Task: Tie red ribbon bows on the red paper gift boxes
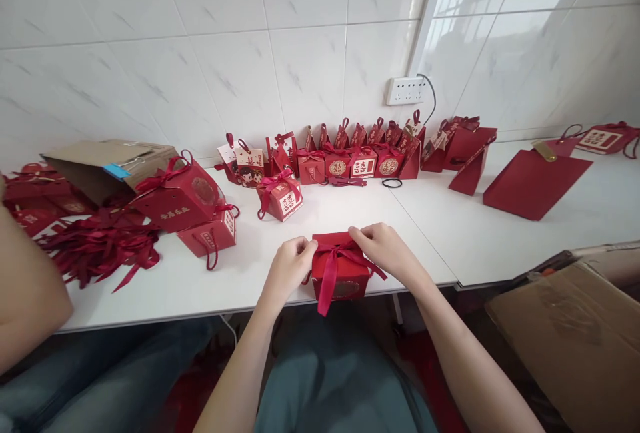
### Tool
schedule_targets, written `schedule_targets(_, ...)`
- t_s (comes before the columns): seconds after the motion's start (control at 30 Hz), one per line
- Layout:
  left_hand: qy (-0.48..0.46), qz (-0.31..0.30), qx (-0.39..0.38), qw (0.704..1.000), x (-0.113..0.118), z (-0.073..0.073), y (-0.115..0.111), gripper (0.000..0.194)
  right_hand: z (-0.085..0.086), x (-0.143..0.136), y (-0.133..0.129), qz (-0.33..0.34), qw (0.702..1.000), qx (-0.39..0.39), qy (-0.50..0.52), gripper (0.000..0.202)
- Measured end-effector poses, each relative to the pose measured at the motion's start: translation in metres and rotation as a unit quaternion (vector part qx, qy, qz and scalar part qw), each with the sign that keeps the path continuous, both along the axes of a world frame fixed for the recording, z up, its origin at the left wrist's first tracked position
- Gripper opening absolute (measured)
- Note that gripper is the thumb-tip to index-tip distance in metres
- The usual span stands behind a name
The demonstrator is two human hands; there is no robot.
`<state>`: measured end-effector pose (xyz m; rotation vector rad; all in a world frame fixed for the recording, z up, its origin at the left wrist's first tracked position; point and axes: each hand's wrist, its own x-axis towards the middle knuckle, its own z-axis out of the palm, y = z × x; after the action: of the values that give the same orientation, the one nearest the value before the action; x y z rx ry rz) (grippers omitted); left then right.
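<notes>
A small red gift box (pixel 345 285) sits at the table's front edge, with a red ribbon (pixel 329 279) tied over its top and its tails hanging down the front and to the right. My left hand (pixel 294 261) is closed at the box's upper left corner, thumb and fingers pinched together. At the upper right corner my right hand (pixel 379 246) is also closed, its thumb and index finger near the ribbon. What lies between the fingers of either hand is too small to make out.
Finished red boxes (pixel 337 165) line the white table (pixel 240 286) along the wall. Loose ribbons (pixel 103 246) and a cardboard box (pixel 110 163) lie at left, near another person's arm (pixel 30 286). Larger red bags (pixel 537 183) stand at right, above a big carton (pixel 570 339).
</notes>
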<state>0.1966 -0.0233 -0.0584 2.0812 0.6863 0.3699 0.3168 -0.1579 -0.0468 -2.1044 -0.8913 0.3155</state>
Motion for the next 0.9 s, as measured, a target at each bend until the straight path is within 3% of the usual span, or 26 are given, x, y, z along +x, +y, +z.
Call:
schedule_targets(0.23,-0.172,0.035,-0.124,0.977,-0.005,-0.021,-0.013,0.029,-0.03,-0.012,-0.014,-0.002,0.977,0.176,0.123,0.031)
schedule_targets(0.43,-0.207,0.068,-0.125,0.968,-0.003,-0.035,-0.021,0.03,-0.052,-0.019,-0.012,0.002,0.933,0.281,0.224,0.033)
schedule_targets(0.6,-0.218,0.075,-0.143,0.962,0.001,-0.04,-0.022,0.029,-0.059,-0.019,-0.012,0.002,0.898,0.325,0.296,0.035)
schedule_targets(0.7,-0.203,0.053,-0.18,0.961,0.0,-0.039,-0.018,0.03,-0.058,-0.012,-0.02,0.018,0.917,0.292,0.272,0.034)
schedule_targets(0.8,-0.182,0.016,-0.216,0.959,-0.003,-0.035,-0.011,0.032,-0.055,-0.003,-0.033,0.036,0.943,0.276,0.181,0.032)
schedule_targets(0.9,-0.161,-0.006,-0.224,0.961,-0.004,-0.032,-0.004,0.037,-0.052,0.005,-0.039,0.112,0.96,0.228,0.119,0.072)
